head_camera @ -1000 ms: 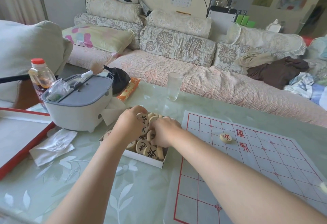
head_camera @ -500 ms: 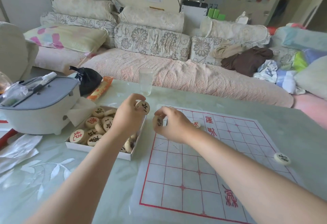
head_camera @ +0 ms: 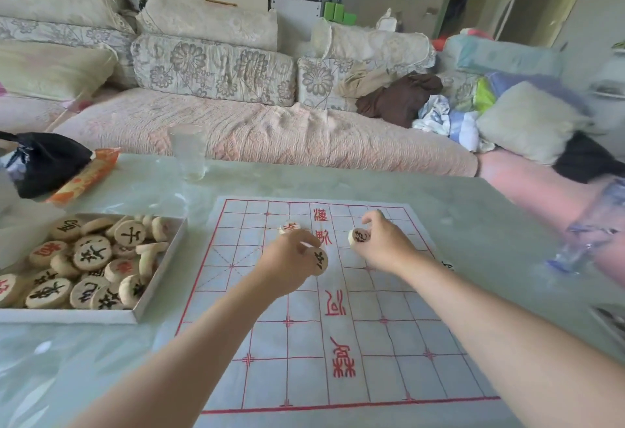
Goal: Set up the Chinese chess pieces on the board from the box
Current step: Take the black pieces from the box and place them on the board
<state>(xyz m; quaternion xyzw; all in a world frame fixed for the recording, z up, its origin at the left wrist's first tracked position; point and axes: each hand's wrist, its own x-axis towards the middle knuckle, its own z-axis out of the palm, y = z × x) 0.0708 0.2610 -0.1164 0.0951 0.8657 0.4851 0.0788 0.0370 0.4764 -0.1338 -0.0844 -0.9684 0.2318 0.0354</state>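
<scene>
Above the board (head_camera: 304,343), the left grip (head_camera: 291,267) pinches one piece (head_camera: 320,260) and the right grip (head_camera: 384,245) pinches a second piece (head_camera: 358,235). The box (head_camera: 67,316) lies at left.

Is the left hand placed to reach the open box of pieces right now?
Probably yes: the box lies open just left of the left hand with nothing between them, but that hand holds a black-marked piece.

Bright soft daylight, motion-blurred right edge, wide-angle distortion
</scene>
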